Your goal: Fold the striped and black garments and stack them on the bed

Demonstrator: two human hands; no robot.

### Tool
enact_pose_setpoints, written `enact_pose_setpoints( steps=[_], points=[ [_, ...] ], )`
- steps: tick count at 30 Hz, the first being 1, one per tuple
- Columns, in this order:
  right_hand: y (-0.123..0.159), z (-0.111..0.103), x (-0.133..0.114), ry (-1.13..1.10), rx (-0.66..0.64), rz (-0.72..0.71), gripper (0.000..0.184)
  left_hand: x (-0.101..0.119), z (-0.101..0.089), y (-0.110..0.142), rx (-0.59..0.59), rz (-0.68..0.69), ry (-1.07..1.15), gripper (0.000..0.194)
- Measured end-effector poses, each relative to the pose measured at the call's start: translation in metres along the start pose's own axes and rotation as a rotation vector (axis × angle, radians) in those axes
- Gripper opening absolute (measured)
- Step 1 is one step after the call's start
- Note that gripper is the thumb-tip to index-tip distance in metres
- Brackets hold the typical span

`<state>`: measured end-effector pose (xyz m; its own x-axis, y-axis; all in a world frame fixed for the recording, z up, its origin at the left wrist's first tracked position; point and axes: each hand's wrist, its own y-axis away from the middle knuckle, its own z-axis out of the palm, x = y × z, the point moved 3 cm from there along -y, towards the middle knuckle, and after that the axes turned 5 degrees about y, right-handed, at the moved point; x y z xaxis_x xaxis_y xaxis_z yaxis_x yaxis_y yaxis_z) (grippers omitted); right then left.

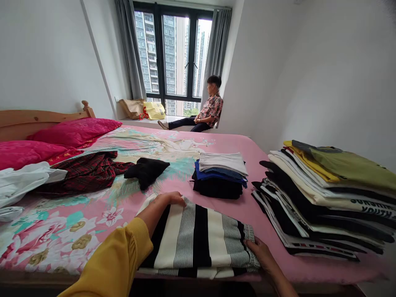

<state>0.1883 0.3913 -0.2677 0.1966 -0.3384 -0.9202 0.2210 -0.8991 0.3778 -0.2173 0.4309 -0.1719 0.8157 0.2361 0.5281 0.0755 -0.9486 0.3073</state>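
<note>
A black-and-white striped garment lies folded flat on the pink flowered bedspread near the bed's front edge. My left hand, in a yellow sleeve, rests on its far left corner with fingers curled over the cloth. On the garment's right edge, my right hand presses with fingers stretched along the hem.
A small folded pile sits behind the garment. A tall stack of folded shirts fills the right side. A black item, a plaid garment, white cloth and red pillows lie left. A person sits on the window ledge.
</note>
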Motion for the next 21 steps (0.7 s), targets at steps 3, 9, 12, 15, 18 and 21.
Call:
enact_pose_setpoints(
  steps=[3,9,12,15,18,21],
  points=[
    [0.003,0.000,0.000,-0.039,0.026,0.010,0.041,0.002,0.004,-0.008,-0.026,0.007,0.015,0.027],
    [0.007,-0.002,0.001,-0.040,0.044,0.060,0.042,0.010,0.008,0.004,0.186,0.076,-0.071,0.032],
    [0.008,-0.003,0.000,-0.029,0.054,0.064,0.041,0.026,0.013,0.032,0.325,0.178,-0.089,0.038],
    [0.008,-0.004,0.000,-0.051,0.063,0.069,0.039,0.046,0.042,0.074,0.323,0.355,-0.094,0.036],
    [0.008,-0.004,0.000,-0.073,0.055,0.022,0.039,0.062,0.093,0.127,0.194,0.555,-0.113,0.042],
    [0.007,-0.005,0.002,-0.098,0.031,-0.018,0.038,0.072,0.141,0.177,-0.025,0.642,-0.093,0.057]
  ],
)
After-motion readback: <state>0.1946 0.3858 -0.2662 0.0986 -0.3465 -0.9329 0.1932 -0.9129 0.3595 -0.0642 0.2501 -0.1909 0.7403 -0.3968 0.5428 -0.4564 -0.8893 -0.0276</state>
